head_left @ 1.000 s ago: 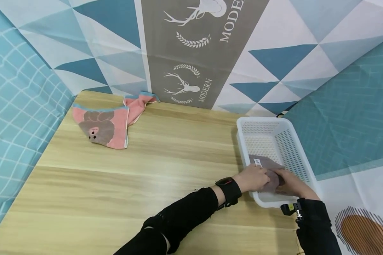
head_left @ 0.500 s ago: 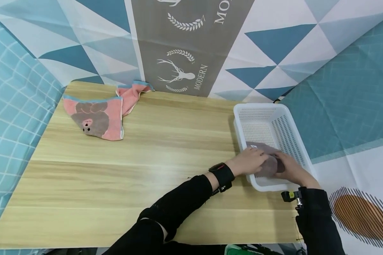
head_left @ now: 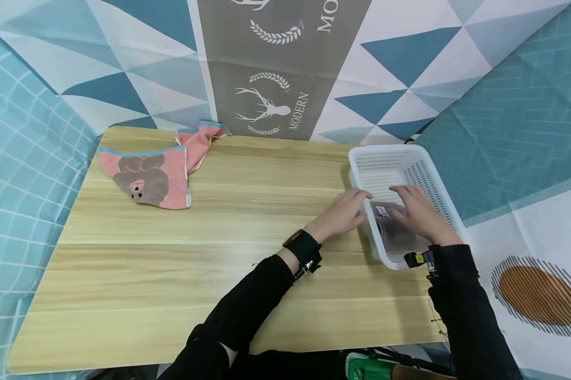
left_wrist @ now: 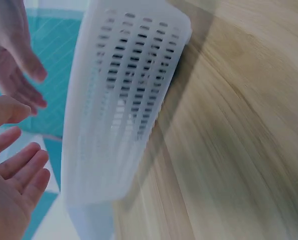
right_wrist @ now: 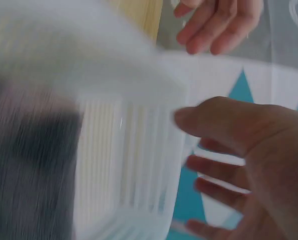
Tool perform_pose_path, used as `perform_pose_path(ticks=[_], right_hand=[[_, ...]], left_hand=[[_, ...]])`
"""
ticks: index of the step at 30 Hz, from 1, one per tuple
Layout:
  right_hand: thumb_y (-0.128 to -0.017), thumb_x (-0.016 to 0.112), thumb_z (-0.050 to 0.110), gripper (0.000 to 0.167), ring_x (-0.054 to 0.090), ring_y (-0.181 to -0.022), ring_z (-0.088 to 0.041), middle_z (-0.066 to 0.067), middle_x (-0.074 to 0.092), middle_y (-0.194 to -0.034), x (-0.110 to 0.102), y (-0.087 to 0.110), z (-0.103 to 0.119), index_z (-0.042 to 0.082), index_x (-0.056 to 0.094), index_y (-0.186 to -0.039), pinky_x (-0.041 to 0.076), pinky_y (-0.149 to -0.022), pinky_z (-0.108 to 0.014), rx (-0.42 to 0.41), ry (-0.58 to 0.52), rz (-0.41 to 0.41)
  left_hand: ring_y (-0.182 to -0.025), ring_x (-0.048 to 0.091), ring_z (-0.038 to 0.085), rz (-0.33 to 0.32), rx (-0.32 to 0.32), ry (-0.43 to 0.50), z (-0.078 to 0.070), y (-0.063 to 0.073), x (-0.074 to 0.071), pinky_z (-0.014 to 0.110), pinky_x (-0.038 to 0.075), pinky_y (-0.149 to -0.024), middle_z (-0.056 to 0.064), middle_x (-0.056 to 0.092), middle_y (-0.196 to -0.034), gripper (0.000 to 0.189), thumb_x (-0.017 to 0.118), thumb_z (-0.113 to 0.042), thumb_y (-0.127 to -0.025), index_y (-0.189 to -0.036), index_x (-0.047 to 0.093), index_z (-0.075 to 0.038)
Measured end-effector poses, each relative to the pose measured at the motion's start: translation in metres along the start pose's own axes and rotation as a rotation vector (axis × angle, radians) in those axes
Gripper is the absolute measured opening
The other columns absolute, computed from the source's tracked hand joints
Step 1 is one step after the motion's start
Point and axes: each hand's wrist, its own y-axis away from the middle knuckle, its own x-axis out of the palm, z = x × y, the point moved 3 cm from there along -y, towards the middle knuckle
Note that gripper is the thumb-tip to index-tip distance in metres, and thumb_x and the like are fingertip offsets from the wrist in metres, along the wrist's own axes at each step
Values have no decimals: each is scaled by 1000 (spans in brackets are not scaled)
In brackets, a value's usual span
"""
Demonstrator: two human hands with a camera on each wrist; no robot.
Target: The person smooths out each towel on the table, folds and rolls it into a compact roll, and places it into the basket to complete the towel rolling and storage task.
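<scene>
A folded grey-brown cloth (head_left: 397, 232) with a small white label lies in the near half of a white perforated plastic basket (head_left: 437, 184). Just over the basket's left rim is my left hand (head_left: 343, 212), its fingers loosely bent and holding nothing. Over the cloth hovers my right hand (head_left: 422, 215), fingers spread. From the left wrist view, my left hand (left_wrist: 13, 185) has an open palm beside the basket wall (left_wrist: 123, 95). In the right wrist view nothing is between the thumb and fingers of my right hand (right_wrist: 259, 145); the cloth (right_wrist: 28, 165) there is blurred.
Far left on the wooden table (head_left: 219, 269) lies a pink towel (head_left: 148, 179) with a grey animal picture and blue edge. Another twisted pink cloth (head_left: 197, 145) sits behind it. A patterned fabric backdrop (head_left: 276, 63) rises at the back. Something green (head_left: 368, 367) shows below the front edge.
Both hands have let go of the grey-brown cloth and come up from it. The left hand has drawn left to the basket rim, the right hand forward. The cloth lies flatter in the basket.
</scene>
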Motion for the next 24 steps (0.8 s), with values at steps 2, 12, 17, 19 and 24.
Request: perform_pose_path(ticks=[2,12,17,19,24], right_hand=[[-95,65,9,50,37,-131,-45,-28,48,-136,4,-14,12,-7,46,-138,31,-107,-58,-65,30,-55],[-95,65,11,41,43,-126,-38,-21,52,-131,40,-67,52,-2,53,-132,34,-107,-52,-265,41,-69],[-94,65,10,41,45,-126,-37,-20,54,-131,64,-94,78,-2,54,-131,35,-108,-50,-354,17,-50],[-92,67,9,43,46,-124,-36,-20,55,-130,74,-106,91,-3,54,-130,36,-108,-48,-389,7,-51],[-87,70,7,46,51,-120,-34,-19,58,-126,101,-129,120,-5,55,-129,39,-108,-45,-491,-3,-59]], left_hand=[[-132,46,19,-24,-54,54,10,8,-4,33,36,-112,9,47,-145,49,58,-21,-100,-144,43,-7],[-132,47,25,-48,-247,96,60,38,0,40,38,-111,11,48,-143,48,59,-19,-100,-143,42,-8],[-132,47,28,-95,-317,106,90,55,-2,41,39,-110,13,49,-142,45,59,-16,-99,-141,46,-6],[-130,48,28,-117,-358,111,105,64,-5,41,40,-108,12,50,-141,44,59,-15,-98,-139,48,-6],[-120,52,26,-150,-402,88,130,84,-16,40,42,-105,12,54,-132,39,61,-16,-97,-133,53,-6]])
